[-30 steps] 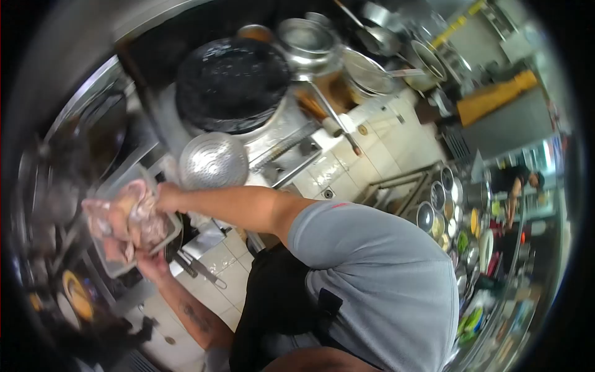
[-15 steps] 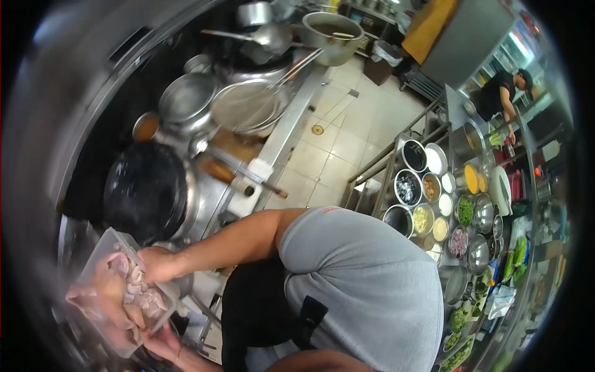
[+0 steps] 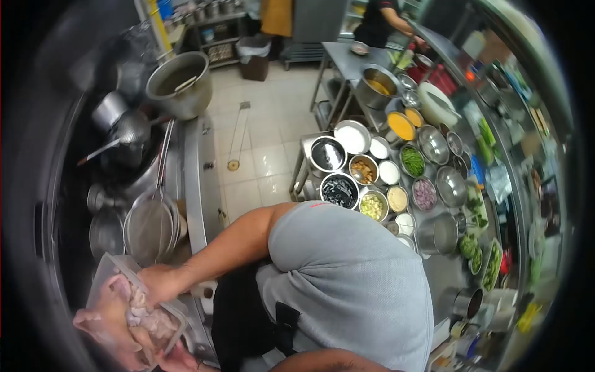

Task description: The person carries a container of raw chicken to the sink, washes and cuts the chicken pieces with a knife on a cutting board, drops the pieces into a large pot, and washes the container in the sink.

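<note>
Raw chicken pieces (image 3: 152, 319) fill a translucent plastic container (image 3: 176, 310), low on the left of the head view. One large pale piece hangs over the container's far side. My right hand (image 3: 160, 284) is closed at the upper rim, its fingertips partly hidden against the chicken. From below, my left hand (image 3: 176, 358) grips the lower corner of the same container; the frame's bottom edge cuts it off. The container looks tilted. Just beyond it are a round strainer (image 3: 149, 230) and a metal pan (image 3: 106, 232).
A big pot (image 3: 178, 87) stands at the stove's far end. Behind me a steel counter holds several bowls of ingredients, including chopped onion (image 3: 424, 193) and green vegetables (image 3: 412, 160). A co-worker (image 3: 375, 25) stands at the back. A bin (image 3: 254, 59) sits on the tiled floor.
My view has turned, so the stove has shifted left and more of the counter shows. The container sits slightly lower in view, with both hands still on it.
</note>
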{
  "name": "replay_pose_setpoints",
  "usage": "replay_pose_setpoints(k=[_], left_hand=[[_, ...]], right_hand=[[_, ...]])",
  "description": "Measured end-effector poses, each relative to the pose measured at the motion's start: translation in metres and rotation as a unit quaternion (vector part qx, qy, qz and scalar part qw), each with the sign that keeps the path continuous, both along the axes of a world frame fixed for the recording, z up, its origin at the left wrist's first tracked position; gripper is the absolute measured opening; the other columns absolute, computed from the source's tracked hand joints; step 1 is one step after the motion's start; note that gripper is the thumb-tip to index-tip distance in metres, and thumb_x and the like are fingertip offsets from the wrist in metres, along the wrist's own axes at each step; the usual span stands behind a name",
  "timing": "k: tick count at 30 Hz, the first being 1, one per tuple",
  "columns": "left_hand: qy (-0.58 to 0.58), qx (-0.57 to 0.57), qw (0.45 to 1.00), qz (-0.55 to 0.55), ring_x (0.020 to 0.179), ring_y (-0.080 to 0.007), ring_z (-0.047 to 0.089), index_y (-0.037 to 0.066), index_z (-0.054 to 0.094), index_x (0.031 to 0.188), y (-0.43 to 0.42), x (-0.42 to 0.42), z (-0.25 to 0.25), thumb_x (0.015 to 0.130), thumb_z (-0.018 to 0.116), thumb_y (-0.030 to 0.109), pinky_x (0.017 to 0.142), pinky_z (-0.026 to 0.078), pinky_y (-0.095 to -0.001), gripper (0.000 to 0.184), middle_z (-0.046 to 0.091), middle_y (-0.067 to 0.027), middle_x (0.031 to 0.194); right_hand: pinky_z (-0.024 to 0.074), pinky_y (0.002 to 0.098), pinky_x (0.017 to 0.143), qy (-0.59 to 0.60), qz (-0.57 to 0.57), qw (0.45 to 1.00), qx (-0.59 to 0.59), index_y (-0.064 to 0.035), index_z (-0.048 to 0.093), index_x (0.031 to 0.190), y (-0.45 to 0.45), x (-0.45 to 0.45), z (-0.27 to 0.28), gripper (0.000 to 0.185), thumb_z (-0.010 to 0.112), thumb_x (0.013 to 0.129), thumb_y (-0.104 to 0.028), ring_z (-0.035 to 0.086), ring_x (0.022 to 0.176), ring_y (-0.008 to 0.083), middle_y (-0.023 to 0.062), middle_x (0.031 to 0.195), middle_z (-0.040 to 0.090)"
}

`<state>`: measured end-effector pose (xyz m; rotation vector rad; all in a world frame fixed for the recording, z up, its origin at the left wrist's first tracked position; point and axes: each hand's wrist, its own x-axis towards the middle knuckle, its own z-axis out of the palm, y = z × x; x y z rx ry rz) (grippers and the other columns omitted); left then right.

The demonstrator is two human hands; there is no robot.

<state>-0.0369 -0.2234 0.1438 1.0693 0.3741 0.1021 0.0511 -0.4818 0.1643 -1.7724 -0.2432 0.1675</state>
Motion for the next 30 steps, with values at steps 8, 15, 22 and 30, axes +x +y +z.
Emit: replay_pose_setpoints(k=[8, 15, 22, 30], left_hand=[[-0.025, 0.019, 0.995, -0.09, 0.128, -0.0351, 0.064, -0.002, 0.06, 0.141, -0.133, 0.119, 0.026, 0.092, 0.064, 0.024, 0.101, 0.06, -0.0534, 0.056, 0.064, -0.0187, 0.14], [-0.054, 0.044, 0.989, -0.129, 0.131, -0.0354, 0.061, 0.0, 0.059, 0.145, -0.319, 0.244, 0.029, 0.095, 0.065, 0.027, 0.103, 0.058, -0.053, 0.056, 0.062, -0.0188, 0.144], [-0.053, 0.013, 0.984, -0.167, 0.121, -0.029, 0.068, 0.002, 0.062, 0.139, -0.514, 0.334, 0.055, 0.1, 0.065, 0.029, 0.093, 0.062, -0.0468, 0.048, 0.069, -0.0144, 0.135], [-0.087, -0.007, 0.953, -0.289, 0.114, -0.0263, 0.069, 0.005, 0.064, 0.129, -0.674, 0.432, 0.072, 0.102, 0.063, 0.024, 0.096, 0.061, -0.0473, 0.033, 0.071, -0.0108, 0.125]], right_hand=[[0.0601, 0.0477, 0.08, -0.007, -0.08, 0.996, 0.037, -0.0002, 0.073, 0.093, -0.161, 0.064, 0.02, 0.039, 0.089, 0.066, -0.023, 0.077, 0.089, 0.0383, 0.0217, 0.089, 0.077], [0.0588, 0.0499, 0.084, -0.054, -0.12, 0.991, 0.031, 0.0014, 0.069, 0.099, -0.365, 0.172, 0.012, 0.042, 0.085, 0.071, -0.025, 0.075, 0.094, 0.0416, 0.0231, 0.093, 0.075], [0.0575, 0.0494, 0.081, -0.053, -0.189, 0.98, -0.038, -0.0012, 0.066, 0.098, -0.57, 0.235, 0.056, 0.041, 0.084, 0.075, -0.03, 0.074, 0.094, 0.043, 0.0236, 0.096, 0.074], [0.0538, 0.037, 0.069, -0.053, -0.293, 0.949, 0.1, -0.0027, 0.064, 0.094, -0.702, 0.266, 0.032, 0.035, 0.085, 0.082, -0.028, 0.066, 0.076, 0.0201, 0.0098, 0.082, 0.067]])
